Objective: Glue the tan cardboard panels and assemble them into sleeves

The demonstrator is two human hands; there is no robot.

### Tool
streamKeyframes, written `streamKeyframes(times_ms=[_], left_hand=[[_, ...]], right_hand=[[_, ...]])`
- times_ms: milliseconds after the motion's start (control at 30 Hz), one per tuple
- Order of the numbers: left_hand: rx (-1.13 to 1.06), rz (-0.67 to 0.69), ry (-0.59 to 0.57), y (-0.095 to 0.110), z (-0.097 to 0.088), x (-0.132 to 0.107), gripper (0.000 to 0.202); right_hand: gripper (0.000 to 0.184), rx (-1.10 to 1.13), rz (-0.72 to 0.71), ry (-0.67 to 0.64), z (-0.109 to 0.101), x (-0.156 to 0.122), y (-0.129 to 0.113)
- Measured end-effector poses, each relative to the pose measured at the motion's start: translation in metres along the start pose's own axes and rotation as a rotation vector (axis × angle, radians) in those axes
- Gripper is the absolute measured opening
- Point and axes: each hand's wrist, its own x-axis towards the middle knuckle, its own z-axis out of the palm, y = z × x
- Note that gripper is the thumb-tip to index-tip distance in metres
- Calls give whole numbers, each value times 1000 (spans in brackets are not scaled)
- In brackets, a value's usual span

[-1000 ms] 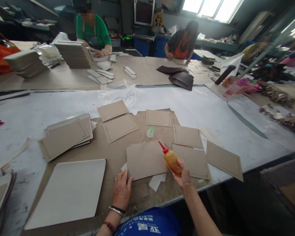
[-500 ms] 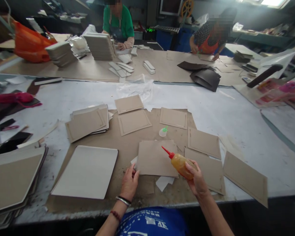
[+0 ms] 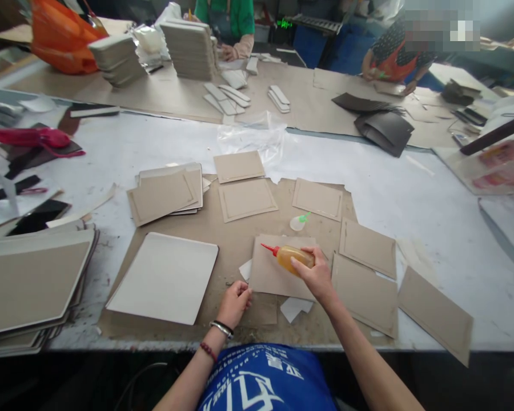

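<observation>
My right hand (image 3: 316, 274) is wrapped round a squeeze bottle (image 3: 292, 260) of amber liquid. The bottle is tilted on its side, its red nozzle pointing left above a grey-brown cardboard sheet (image 3: 278, 282). At that sheet's lower left corner my left hand (image 3: 235, 303) has its fingers curled together, pinching the edge. White paper scraps (image 3: 294, 309) stick out from under the sheet. Just behind it lies a small white bottle (image 3: 298, 223) with a green tip. To the left of my left hand rests a large pale board (image 3: 165, 279).
Cardboard pieces with lines along their edges (image 3: 368, 248) lie to the right and behind. Board stacks stand at left (image 3: 34, 285) and back left (image 3: 167, 194). Across the table two people work beside a tall stack (image 3: 188, 51), dark sheets (image 3: 383, 128) and an orange bag (image 3: 62, 40).
My right hand has moved the bottle left over the sheet and tipped it flatter. My left hand stays at the sheet's corner, its fingers more curled. The camera view has shifted.
</observation>
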Motion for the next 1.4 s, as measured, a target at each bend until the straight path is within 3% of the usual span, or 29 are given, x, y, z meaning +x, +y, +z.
streamKeyframes(times_ms=[500,633,933,1400], left_hand=[[-90,-8,-20,-3,-2,1,15],[-107,-27,-22,-2,-2,1,14],[-122,-43,-29,0,-3,3,11],[-120,-43,-47,-2,-5,4,8]], right_hand=[[32,-180,-92,12,11,9,-10],[31,-197,-101,-41,7,7,-14],[29,-188,-29,-201,-9,-20,-12],[28,-174,25,-292,-17,-60,-12]])
